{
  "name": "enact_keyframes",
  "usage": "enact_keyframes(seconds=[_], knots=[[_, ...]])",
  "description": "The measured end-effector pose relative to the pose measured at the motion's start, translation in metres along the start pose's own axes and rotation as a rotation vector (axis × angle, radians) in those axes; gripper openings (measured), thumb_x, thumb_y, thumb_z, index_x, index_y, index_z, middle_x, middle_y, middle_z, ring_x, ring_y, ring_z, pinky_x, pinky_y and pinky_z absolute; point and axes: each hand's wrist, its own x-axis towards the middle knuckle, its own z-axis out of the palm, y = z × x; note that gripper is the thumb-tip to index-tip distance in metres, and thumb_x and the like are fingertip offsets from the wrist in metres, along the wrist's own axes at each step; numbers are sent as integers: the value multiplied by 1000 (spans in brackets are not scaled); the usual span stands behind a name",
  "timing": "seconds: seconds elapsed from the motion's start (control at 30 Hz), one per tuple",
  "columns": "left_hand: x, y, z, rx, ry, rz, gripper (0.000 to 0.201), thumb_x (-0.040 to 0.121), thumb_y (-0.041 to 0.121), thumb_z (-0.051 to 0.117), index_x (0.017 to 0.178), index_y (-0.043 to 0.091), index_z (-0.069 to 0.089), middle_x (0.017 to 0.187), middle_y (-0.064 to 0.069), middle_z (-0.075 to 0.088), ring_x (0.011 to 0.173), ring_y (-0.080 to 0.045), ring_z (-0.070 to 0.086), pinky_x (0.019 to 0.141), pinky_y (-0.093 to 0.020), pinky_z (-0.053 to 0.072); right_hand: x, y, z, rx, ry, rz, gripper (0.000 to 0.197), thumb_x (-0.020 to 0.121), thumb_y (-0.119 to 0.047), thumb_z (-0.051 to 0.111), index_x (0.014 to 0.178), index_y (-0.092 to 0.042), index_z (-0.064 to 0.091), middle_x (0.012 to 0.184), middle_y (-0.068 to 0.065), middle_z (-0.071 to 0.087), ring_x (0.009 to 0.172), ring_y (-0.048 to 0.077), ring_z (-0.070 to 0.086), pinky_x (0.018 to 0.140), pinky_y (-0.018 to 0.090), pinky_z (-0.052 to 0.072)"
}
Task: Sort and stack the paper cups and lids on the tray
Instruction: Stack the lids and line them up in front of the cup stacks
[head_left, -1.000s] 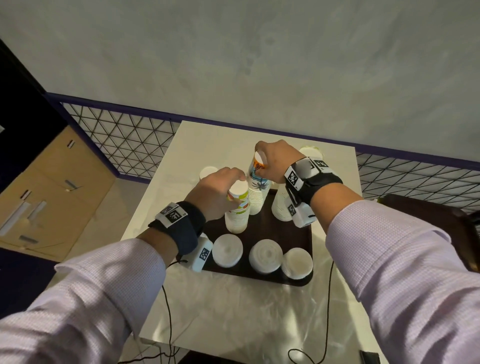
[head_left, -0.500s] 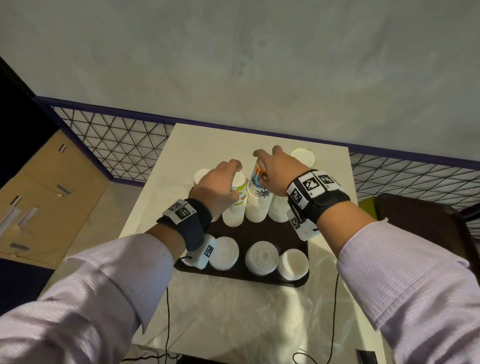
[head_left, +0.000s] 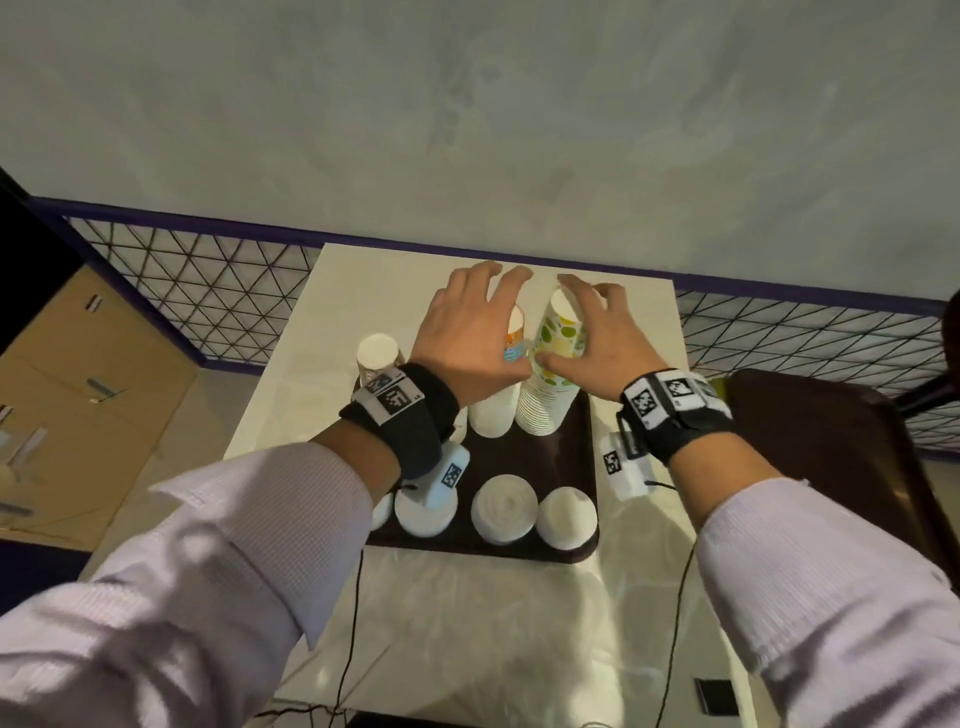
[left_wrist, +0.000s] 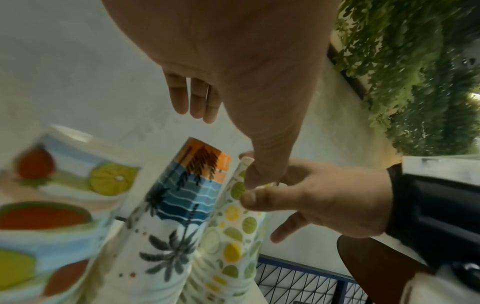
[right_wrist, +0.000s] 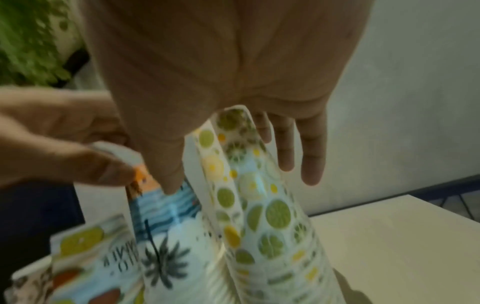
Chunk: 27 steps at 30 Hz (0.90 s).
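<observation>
Both hands, left hand (head_left: 467, 348) and right hand (head_left: 597, 343), are hovering open-fingered, gripping nothing, over the cup stacks (head_left: 548, 384) at the tray's (head_left: 584, 467) far edge; the light, crushable paper is probably best held gently low on the sides.

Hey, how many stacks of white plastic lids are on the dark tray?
3 in the near row of the dark brown tray: left stack, middle stack, right stack. A white edge beside the left sleeve may be a fourth, mostly hidden.

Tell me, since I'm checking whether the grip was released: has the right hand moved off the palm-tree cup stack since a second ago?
Yes. The right hand has shifted right, judged against the tray, and now spreads over the citrus-print cup stack.
</observation>
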Motion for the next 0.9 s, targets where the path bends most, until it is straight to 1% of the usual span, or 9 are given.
enact_keyframes(seconds=[0.07,0.13,0.2,0.27,0.37,0.5,0.6,0.77,0.9], knots=[[10,8,10,49,-61,-8,94,76,50,74,157,25,31,154,-12,41,138,-32,39,107,-47,40,5,-2,11,7,48,-27,94,79,-37,81,154,-39,25,148,12,31,128,34,52,101,38,47],[16,12,22,91,-110,-24,93,77,51,73,156,24,31,149,-13,46,133,-34,44,103,-47,42,9,-1,15,-2,99,-43,85,84,-32,78,153,-39,29,138,12,41,116,34,59,93,35,48],[18,12,31,131,-153,-37,89,81,51,73,155,24,33,144,-13,48,127,-34,49,100,-46,44,10,2,17,-8,114,-41,80,86,-30,74,152,-40,31,130,12,46,107,34,62,86,31,46],[18,10,36,147,-182,-51,77,86,45,72,152,24,37,142,-13,46,122,-35,52,98,-46,45,8,9,17,-13,115,-26,78,87,-33,72,151,-43,29,128,11,46,102,34,63,83,32,47],[19,5,37,120,-198,-61,62,90,32,71,145,24,42,141,-12,42,117,-35,54,94,-43,50,0,17,14,-32,102,-9,78,87,-35,71,150,-47,27,132,11,44,106,35,62,87,36,51],[21,3,37,64,-242,-67,62,84,22,80,134,25,44,136,-10,39,112,-33,55,90,-40,55,-6,23,10,-22,92,-1,79,87,-33,71,150,-48,26,135,11,43,111,35,60,87,34,49],[25,3,37,46,-266,-55,60,82,20,84,127,25,45,133,-8,39,110,-30,55,88,-35,53,-5,25,10,-9,87,-11,77,88,-33,70,150,-47,26,133,10,43,110,33,60,85,30,45],[35,6,38,23,-259,-45,60,83,20,84,128,24,45,135,-8,39,112,-29,54,91,-33,53,-5,27,10,22,76,-16,76,89,-30,69,151,-46,26,134,9,42,113,31,58,85,28,44],[39,7,39,17,-271,-36,61,82,20,84,128,26,45,134,-7,39,113,-29,54,90,-32,53,-7,27,10,48,71,-6,76,90,-29,68,152,-45,27,137,10,41,116,31,57,86,26,42]])
